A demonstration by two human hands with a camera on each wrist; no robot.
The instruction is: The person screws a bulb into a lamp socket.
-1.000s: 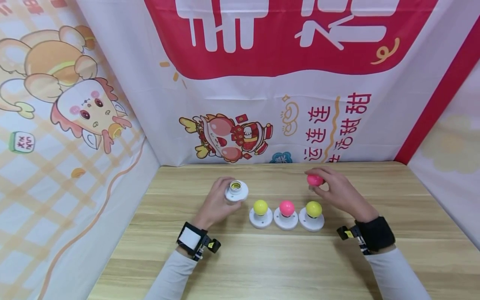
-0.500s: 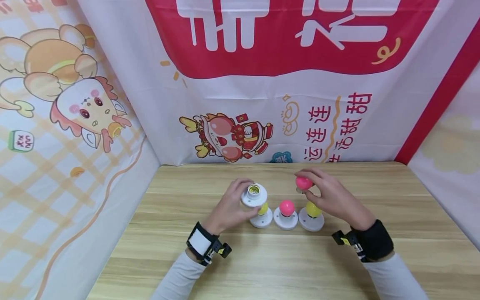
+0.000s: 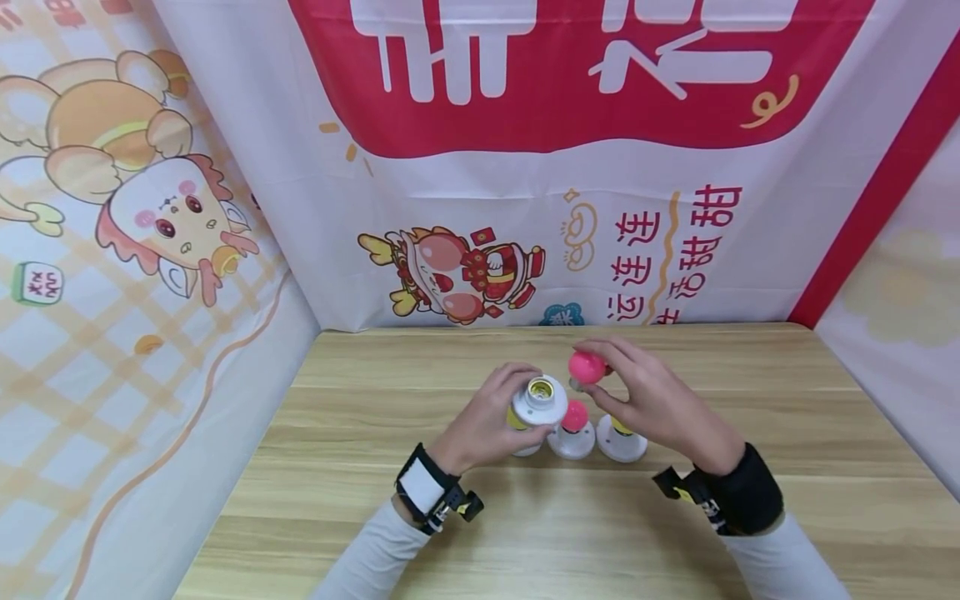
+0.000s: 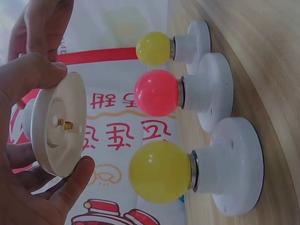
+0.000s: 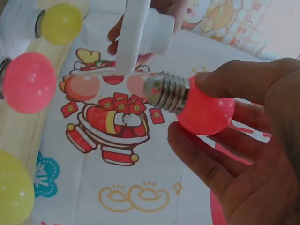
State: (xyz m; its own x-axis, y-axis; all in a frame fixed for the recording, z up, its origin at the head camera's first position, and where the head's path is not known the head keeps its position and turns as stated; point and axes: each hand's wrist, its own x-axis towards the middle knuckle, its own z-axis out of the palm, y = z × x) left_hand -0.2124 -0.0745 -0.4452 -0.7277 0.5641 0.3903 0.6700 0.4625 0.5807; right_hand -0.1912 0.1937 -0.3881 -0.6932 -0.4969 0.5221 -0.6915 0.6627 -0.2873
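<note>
My left hand grips a white round lamp socket by its rim, its threaded opening facing up. Its hollow underside with two brass terminals shows in the left wrist view, where the socket base is pinched between thumb and fingers. My right hand holds a pink light bulb by its glass globe. In the right wrist view the metal screw end of the bulb points toward the socket, with a small gap between them. Both are held above the table.
Below the hands, a row of three white sockets stands on the wooden table: a yellow bulb, a pink bulb and another yellow bulb sit in them. A printed cloth hangs behind the table.
My left hand has moved right with the socket, now partly covering the left yellow bulb. My right hand has moved left with the pink bulb, so bulb and socket are much closer together.
</note>
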